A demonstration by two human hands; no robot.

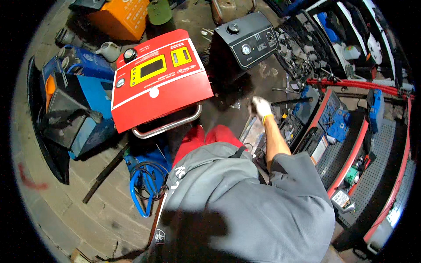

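Note:
My right hand (262,107) wears a white work glove with a yellow cuff edge and hangs low on my right side. Its fingers point down and away from me, blurred and partly hidden, so their grip and anything in them cannot be made out. Just right of the glove a long black bar (293,101) lies over an open tool case (289,127) of dark tools. A pale metal tray or panel (254,133) shows below the hand. No part of my left hand or forearm is in the picture.
Ahead stands a red machine (162,87) with a yellow-framed screen and metal handle. Beyond my hand is a black machine (245,44) with gauge and knob. Red-edged shelves (368,162) line the right. At left are a blue machine (94,118) and a blue hose reel frame (144,190).

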